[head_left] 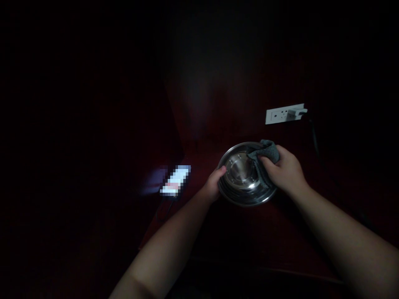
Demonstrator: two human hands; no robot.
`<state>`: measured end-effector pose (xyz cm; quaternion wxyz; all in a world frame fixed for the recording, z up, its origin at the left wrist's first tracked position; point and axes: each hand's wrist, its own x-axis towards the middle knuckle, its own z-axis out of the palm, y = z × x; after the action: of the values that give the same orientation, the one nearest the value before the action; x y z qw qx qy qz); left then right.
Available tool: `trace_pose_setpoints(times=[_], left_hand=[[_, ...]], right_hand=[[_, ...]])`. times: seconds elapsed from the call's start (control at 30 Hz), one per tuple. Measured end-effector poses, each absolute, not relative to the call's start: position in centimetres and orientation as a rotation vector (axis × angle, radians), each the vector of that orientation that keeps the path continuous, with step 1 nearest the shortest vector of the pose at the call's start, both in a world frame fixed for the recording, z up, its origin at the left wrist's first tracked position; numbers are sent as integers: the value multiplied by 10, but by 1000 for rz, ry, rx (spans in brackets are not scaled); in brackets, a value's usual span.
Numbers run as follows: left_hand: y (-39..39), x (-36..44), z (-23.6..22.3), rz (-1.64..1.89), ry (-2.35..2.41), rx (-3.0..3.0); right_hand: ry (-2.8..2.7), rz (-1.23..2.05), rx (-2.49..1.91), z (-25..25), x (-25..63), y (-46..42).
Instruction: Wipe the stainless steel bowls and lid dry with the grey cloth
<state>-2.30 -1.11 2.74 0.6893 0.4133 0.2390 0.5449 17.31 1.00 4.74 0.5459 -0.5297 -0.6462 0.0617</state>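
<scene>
A shiny steel bowl (241,170) is held up in front of me, tilted so that its inside faces me. My left hand (215,182) grips the bowl's left rim, thumb over the edge and the other fingers hidden behind it. On the right side, my right hand (285,170) is closed around a grey-green cloth (268,153). The cloth lies over the bowl's right rim and hangs down inside against the wall. The fingers of that hand are mostly hidden behind the rim and cloth.
A lit phone (176,180), its screen blurred out, lies left of the bowl with a thin cable below it. A white wall socket (283,114) holds a plug (297,112) with a dark cord. The dark red surface's front edge (289,272) shows faintly; surroundings are very dark.
</scene>
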Motion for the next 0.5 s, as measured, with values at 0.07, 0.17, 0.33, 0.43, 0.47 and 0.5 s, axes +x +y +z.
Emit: trace_pose_setpoints(times=[0.07, 0.17, 0.33, 0.43, 0.47, 0.5], left_hand=[[-11, -23, 27, 1218, 514, 926], [-10, -24, 28, 1202, 506, 933], [-8, -24, 26, 1207, 512, 960], [-8, -24, 25, 1199, 508, 976], [-9, -24, 25, 1197, 509, 974], [-9, -24, 26, 1194, 510, 969]], right_hand=[[-1531, 153, -1267, 47, 173, 10], [-1524, 151, -1276, 46, 173, 10], [-1526, 156, -1252, 46, 173, 10], [-1523, 149, -1255, 46, 173, 11], [-1523, 149, -1253, 46, 173, 11], [-1524, 150, -1250, 46, 174, 11]])
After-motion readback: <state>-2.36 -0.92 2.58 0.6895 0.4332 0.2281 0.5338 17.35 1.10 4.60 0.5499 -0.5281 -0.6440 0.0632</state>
